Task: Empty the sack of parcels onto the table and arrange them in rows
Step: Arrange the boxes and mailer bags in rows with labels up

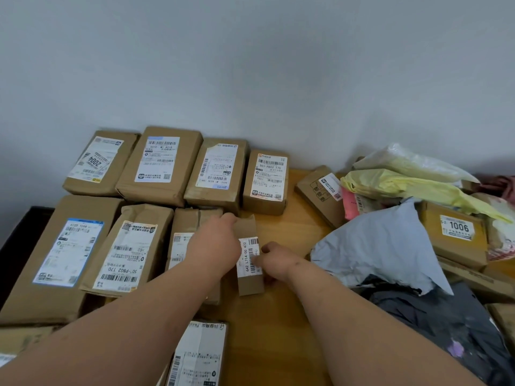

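Plain grey wall is running behind a wooden table (278, 330) that's sitting pushed up against it, and the person is standing over it sorting. A back row of four brown boxes (172, 168) is lying along the wall, labels up, and a second row is forming in front of it. The small box (249, 263) is sitting at the right end of that second row, just beside its neighbour, long side pointing away from the person.

Left hand (216, 243) is resting over the box's left edge, fingers bent round the far corner, so it's looking like a grip. Right hand (274, 260) is pinching the near right side, thumb on the white label.

The box is looking light and stiff, plain cardboard with squared edges and a glossy barcode sticker, so it should slide easily on the smooth wood. Holding it by the two long sides seems the safest bet, since the label is probably slicker than the card.

Over on the right the unsorted pile (404, 218) is lying in a heap: soft yellow and grey poly mailers, crinkly and floppy, mixed with more boxes. Those bags are likely going to sag and slip when lifted
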`<state>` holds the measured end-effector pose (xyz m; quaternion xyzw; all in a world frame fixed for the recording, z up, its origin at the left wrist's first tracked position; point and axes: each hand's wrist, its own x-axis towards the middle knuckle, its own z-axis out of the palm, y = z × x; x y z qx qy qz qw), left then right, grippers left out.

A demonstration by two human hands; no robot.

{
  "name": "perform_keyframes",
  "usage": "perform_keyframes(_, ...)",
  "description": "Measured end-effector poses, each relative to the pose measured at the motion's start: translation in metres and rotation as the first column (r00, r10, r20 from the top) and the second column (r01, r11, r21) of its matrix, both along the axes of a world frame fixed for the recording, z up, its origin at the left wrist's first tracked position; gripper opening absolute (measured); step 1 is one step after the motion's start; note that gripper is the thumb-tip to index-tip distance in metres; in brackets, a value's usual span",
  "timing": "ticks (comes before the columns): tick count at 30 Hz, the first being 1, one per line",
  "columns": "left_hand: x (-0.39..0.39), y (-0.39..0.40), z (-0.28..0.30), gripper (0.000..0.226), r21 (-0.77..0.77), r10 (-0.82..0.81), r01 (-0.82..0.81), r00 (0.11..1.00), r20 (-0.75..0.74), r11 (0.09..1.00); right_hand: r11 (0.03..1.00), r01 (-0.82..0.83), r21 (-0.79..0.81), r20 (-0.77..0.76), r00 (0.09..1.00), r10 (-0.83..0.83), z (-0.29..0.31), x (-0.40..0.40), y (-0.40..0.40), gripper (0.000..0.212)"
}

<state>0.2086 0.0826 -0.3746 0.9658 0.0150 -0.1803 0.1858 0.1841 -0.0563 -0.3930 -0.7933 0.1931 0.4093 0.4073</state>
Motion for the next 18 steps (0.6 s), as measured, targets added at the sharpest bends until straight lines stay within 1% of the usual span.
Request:
perform_keyframes(1,0.001,0.003,0.001,0.04,0.017,-0.021,0.021,1.0,0.012,1.0,1.0,0.018,0.019,0.001,1.0,-0.018,-0.002,0.0,0.004,0.048)
perform_keyframes(3,0.001,0.008,0.003,0.04,0.06,-0.058,0.059,0.998,-0.031,0.996,0.998,0.028,0.047,0.013,0.999,-0.029,-0.004,0.001,0.014,0.045)
perform_keyframes(5,-0.002,0.011,0.004,0.043,0.114,-0.083,0.094,0.992,-0.092,0.989,0.999,0.001,0.039,0.055,0.998,-0.004,-0.004,0.005,0.024,0.045)
perform_keyframes(7,-0.006,0.014,0.001,0.044,0.128,-0.097,0.111,0.989,-0.108,0.986,1.0,-0.018,0.025,0.084,0.996,0.016,-0.004,0.007,0.032,0.045)
perform_keyframes(8,-0.009,0.016,0.0,0.044,0.12,-0.098,0.11,0.99,-0.102,0.987,0.999,-0.018,0.027,0.079,0.997,0.015,-0.004,0.007,0.034,0.045)
perform_keyframes(11,-0.014,0.02,-0.002,0.045,0.107,-0.104,0.113,0.991,-0.084,0.988,0.995,0.003,0.096,-0.014,1.0,-0.002,-0.002,0.003,0.031,0.043)
perform_keyframes(13,-0.016,0.02,0.0,0.044,0.118,-0.118,0.126,0.99,-0.078,0.985,0.994,-0.009,0.108,-0.05,0.999,0.015,0.001,0.001,0.024,0.041)
perform_keyframes(15,-0.016,0.018,0.003,0.043,0.128,-0.134,0.142,0.988,-0.073,0.982,0.998,-0.035,0.056,-0.004,0.999,0.035,0.006,0.004,0.014,0.039)
perform_keyframes(18,-0.017,0.01,0.01,0.043,0.133,-0.165,0.172,0.984,-0.059,0.976,0.984,-0.1,-0.146,0.2,0.971,0.128,0.02,0.014,-0.009,0.042)
